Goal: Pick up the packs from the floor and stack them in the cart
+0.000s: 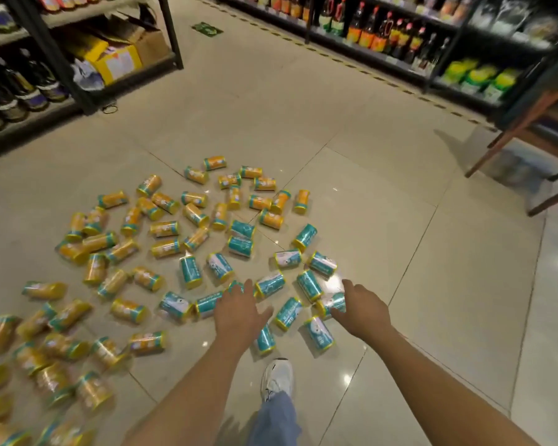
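— Fingers (248,289) of the left hand (239,313) are spread and released, hovering with nothing in them. The right hand (360,309) has its fingers (337,313) against a teal pack (331,302), thumb on the far side; whether that grasp has closed I cannot tell.

— And the rest of the packs (165,228)?

— All on the floor (335,140). Teal ones lie under and just beyond both sets of fingers; the yellow ones spread away to the left of the left fingers. None sits in a cart. A brown frame (551,200) stands well off to the right of the right fingers, but I cannot say it is the cart.

— What could go wrong?

— I'd judge the packs are round, glossy-wrapped and lying on shiny tile, so a brush from the open left fingers may roll a neighbour out of reach. A half-closed right grasp could let the pack slide out on the lift. The white shoe (277,378) stands just behind the fingers, close to two packs, so one step could crush or skid on one.

— Any writing?

— Nothing legible. Teal packs show a white figure and pale lettering, too blurred to read. The shelf labels are blurred too.
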Demonstrator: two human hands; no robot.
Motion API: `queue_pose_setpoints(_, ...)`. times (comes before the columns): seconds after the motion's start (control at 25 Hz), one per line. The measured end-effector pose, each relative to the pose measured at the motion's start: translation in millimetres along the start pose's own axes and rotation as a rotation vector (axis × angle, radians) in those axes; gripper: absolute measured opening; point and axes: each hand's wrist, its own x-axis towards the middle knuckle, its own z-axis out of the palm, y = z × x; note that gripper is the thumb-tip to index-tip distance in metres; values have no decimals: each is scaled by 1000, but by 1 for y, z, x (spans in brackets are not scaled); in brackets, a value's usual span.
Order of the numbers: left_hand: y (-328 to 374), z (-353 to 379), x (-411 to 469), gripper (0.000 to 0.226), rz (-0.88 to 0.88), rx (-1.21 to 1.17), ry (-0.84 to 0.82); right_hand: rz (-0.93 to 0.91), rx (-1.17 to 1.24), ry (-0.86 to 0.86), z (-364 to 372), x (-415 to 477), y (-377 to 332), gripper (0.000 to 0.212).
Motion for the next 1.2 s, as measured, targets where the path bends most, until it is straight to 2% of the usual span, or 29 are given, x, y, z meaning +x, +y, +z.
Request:
queue_pose_setpoints(0.24, 12, 106, 130, 78, -149, -32, -74, 50, 29, -85, 77, 144, 31, 55)
queue_pose_setpoints(0.52, -13, 293, 223, 86, -278, -124, -174, 89, 49, -289, 258, 269, 61, 66)
queue_pose_setpoints(0.8, -54, 482, 280, 99, -375, -220, -170, 203, 173, -335, 443, 343, 94, 82)
queue_pose_setpoints(1.0, -63, 540, 275, 108, -491, -428, -155, 219, 151, -305, 503, 354, 103, 101)
queue_pose_setpoints(1.2, -57, 543, 275, 106, -520, -505, -83, 199, 126, -239, 509, 358, 111, 95)
